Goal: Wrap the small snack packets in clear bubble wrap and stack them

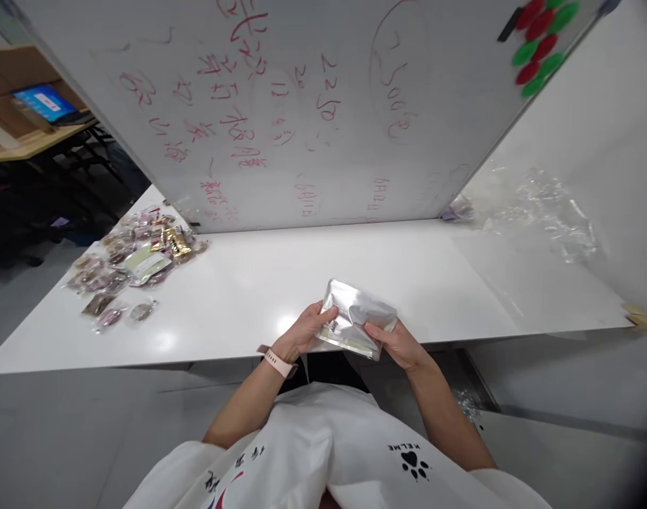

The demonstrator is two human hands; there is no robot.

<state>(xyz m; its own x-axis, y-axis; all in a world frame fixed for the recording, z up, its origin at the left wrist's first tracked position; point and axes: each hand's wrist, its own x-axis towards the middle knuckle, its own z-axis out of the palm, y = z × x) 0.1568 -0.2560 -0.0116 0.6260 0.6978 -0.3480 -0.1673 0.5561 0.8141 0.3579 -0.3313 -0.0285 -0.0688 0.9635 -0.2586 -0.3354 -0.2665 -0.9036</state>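
Note:
A shiny silver foil pouch (357, 311) is held between my two hands, just over the front edge of the white table. My left hand (308, 328) grips its left end, the thumb pressed on the foil face. On the opposite end, my right hand (397, 343) pinches the pouch with the thumb on top. The pouch is tilted and looks creased in the middle. Its underside and most of my fingers behind it are hidden.
A heap of small clear-wrapped packets (108, 265) lies on the left of the white table (249, 272), with a pale green pouch (147, 264) on it. A whiteboard (302, 141) stands across the back. Crumpled clear plastic (554, 212) lies at the right.

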